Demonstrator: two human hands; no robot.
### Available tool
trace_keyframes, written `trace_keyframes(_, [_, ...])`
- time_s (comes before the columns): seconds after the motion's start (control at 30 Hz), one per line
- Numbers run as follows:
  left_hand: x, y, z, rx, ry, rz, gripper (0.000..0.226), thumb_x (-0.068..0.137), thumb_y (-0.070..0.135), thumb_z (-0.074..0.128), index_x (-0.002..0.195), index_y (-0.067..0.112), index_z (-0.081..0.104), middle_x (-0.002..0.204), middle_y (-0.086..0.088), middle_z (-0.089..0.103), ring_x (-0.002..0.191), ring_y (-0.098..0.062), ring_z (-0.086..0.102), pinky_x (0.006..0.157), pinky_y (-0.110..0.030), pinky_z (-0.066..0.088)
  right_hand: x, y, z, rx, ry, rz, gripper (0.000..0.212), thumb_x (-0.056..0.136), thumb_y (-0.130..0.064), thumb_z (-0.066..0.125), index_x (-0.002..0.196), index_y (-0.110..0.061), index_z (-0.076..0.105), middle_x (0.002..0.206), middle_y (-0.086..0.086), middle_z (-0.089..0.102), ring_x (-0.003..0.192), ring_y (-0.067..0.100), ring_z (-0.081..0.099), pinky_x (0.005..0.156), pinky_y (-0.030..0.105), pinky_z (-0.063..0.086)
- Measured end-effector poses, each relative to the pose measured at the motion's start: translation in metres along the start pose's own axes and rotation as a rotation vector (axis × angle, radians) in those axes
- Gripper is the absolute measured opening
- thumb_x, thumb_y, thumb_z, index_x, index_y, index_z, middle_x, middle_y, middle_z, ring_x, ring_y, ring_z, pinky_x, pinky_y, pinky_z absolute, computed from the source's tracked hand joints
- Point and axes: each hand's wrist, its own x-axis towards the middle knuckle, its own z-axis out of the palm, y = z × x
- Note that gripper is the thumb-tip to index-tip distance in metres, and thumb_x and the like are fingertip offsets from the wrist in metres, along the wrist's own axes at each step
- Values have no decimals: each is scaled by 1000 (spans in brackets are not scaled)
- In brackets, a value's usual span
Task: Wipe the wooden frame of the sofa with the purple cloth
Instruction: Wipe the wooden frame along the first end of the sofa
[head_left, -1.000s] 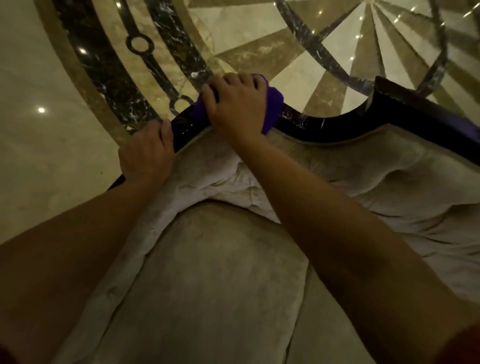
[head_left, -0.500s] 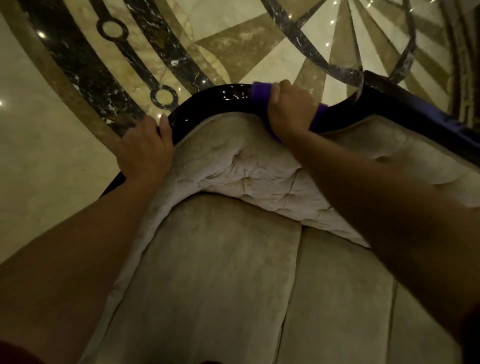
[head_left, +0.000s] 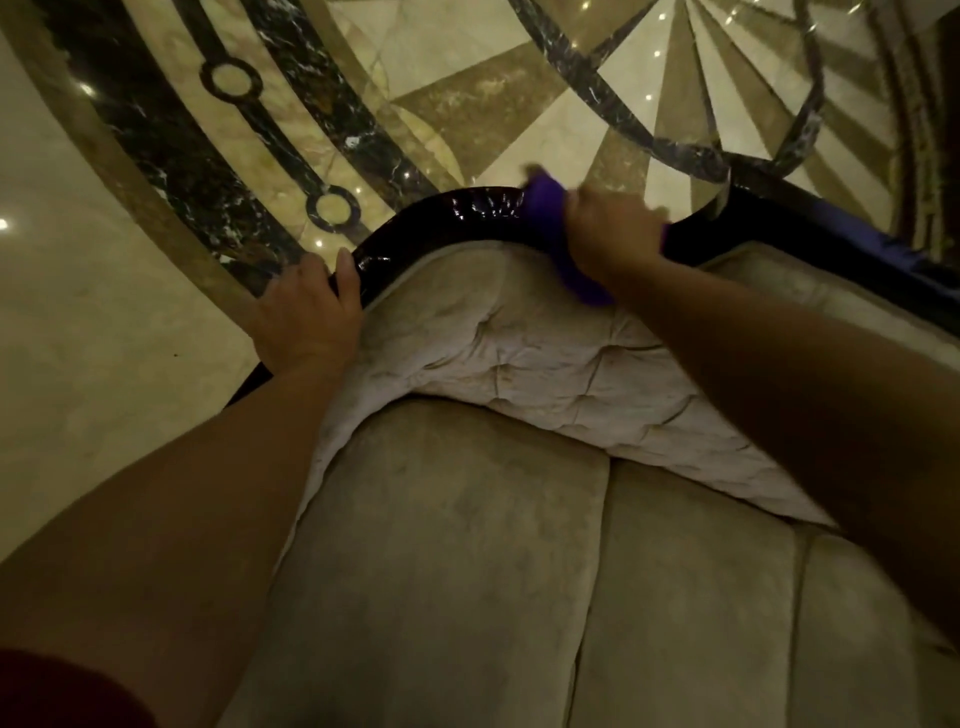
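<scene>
The sofa's dark glossy wooden frame (head_left: 447, 215) curves along the top of the tufted beige backrest (head_left: 519, 343). My right hand (head_left: 613, 234) presses the purple cloth (head_left: 545, 208) onto the frame, right of the curve's crest; the cloth wraps over the rail and hangs down onto the upholstery. My left hand (head_left: 306, 312) grips the frame's left bend, thumb on the wood's upper face. The right hand is motion-blurred.
Beige seat cushions (head_left: 467, 571) fill the lower view. Behind the sofa lies a polished marble floor (head_left: 363, 104) with dark inlaid bands and rings. The frame continues to the right (head_left: 831, 234) past a notch.
My right hand slid the purple cloth rightward along the top rail, from the crest's left side to its right. My left hand kept its hold on the left bend.
</scene>
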Motion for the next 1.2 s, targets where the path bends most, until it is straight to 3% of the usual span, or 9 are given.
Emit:
trace_keyframes(0.1, [1,0,-3,18,-31,-4,66,106,53,22,95,4,65,89,-21,70,81,-42,66,67,-45,48,-12,46,-12,-614,-60,51,37,102,-38,38,102,-10,63,102,22,72,112,43,64,113,75,24])
trace_keyframes(0.17, [0,1,-3,19,-32,19,66,106,53,22,95,4,65,90,-22,70,81,-42,66,64,-43,44,-12,45,-13,-705,-105,91,41,101,-41,37,103,-10,65,106,24,72,117,46,62,115,76,21])
trace_keyframes(0.3, [2,-4,2,21,-3,24,68,105,54,19,93,6,64,87,-19,70,78,-38,66,62,-38,37,-6,11,25,-26,138,93,40,107,-33,30,111,-7,61,109,22,69,107,41,61,106,64,34])
trace_keyframes(0.43, [1,1,5,67,2,51,64,106,51,19,93,7,63,83,-17,69,74,-37,66,59,-37,35,10,-44,25,485,315,98,45,102,-48,34,106,-14,63,101,10,69,96,33,62,92,51,48])
trace_keyframes(0.6, [2,1,6,50,35,52,62,106,51,20,92,7,62,80,-17,67,69,-36,63,59,-37,32,7,-97,13,379,443,-93,39,98,-52,43,105,-24,68,103,1,72,104,24,61,98,45,39])
trace_keyframes(0.73, [1,1,7,76,33,34,64,104,52,15,96,8,61,82,-16,66,71,-36,63,59,-37,34,-7,-128,20,340,514,-241,37,98,-49,48,107,-23,72,108,1,73,109,23,63,109,49,35])
trace_keyframes(0.87, [2,1,6,82,3,13,61,104,51,16,100,9,61,87,-16,68,73,-36,63,61,-39,40,-11,-141,27,343,554,-351,36,97,-49,52,107,-21,73,108,4,74,111,27,63,108,53,35])
trace_keyframes(1.07, [1,-2,5,41,21,25,59,106,50,20,95,7,59,87,-18,67,76,-40,64,61,-40,40,11,-60,26,409,374,-18,42,102,-49,36,108,-19,66,107,9,71,105,32,62,92,49,43])
trace_keyframes(1.2, [0,1,-1,46,19,31,64,104,51,19,96,5,62,89,-21,68,76,-42,65,60,-40,36,1,26,37,-17,367,-17,42,108,-37,35,101,-8,64,97,23,70,91,42,63,92,56,45])
